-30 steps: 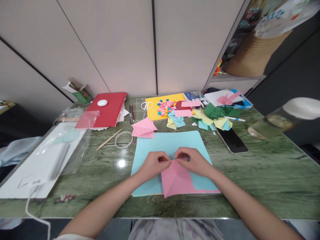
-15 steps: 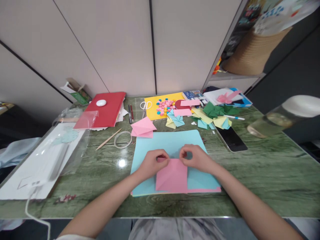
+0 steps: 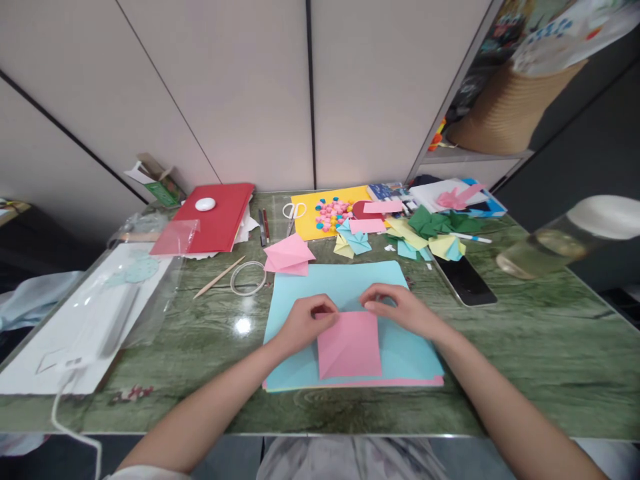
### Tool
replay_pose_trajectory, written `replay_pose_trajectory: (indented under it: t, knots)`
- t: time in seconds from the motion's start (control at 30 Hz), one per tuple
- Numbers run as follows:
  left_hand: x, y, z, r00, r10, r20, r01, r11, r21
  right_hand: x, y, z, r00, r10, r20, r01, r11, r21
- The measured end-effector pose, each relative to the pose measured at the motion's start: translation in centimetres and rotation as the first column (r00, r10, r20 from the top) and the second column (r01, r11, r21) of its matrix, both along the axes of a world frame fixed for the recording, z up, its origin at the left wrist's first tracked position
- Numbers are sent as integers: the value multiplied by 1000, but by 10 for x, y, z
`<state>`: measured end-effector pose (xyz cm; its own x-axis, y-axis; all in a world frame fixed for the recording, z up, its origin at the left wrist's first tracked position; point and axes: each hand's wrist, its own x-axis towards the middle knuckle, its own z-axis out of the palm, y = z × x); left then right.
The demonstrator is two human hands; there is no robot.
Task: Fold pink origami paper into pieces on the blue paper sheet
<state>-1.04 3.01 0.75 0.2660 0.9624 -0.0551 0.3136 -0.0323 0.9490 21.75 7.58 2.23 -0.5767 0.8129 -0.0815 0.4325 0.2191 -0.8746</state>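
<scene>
A square sheet of pink paper (image 3: 349, 347) with a diagonal crease lies over a stack of light blue paper (image 3: 290, 303). My left hand (image 3: 307, 325) pinches its top edge near the left corner between thumb and fingers. Just above the top right corner of the pink square is my right hand (image 3: 400, 308), its thumb and forefinger apart and curved, apparently holding nothing. Folded pink paper (image 3: 289, 253) rests at the back left of the stack.
Left of the stack are a clear tape roll (image 3: 249, 279) and a wooden stick (image 3: 219, 277). Scissors (image 3: 294, 212), a yellow sheet (image 3: 305, 230) and folded green paper (image 3: 425, 221) lie behind. A phone (image 3: 467, 280) and a bottle (image 3: 540, 250) are on the right.
My right hand has let go of the pink paper's top edge and opened. The paper has turned slightly and now lies flatter, while my left hand keeps its pinch.
</scene>
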Motion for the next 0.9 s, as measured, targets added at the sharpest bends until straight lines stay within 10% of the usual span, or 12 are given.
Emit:
replay_pose_trajectory:
  t: [0.9]
  knots:
    - [5,-3,1,999,18,-51,-22,997,-78,-20,-20,-3,995,-16,100,-1,987,160]
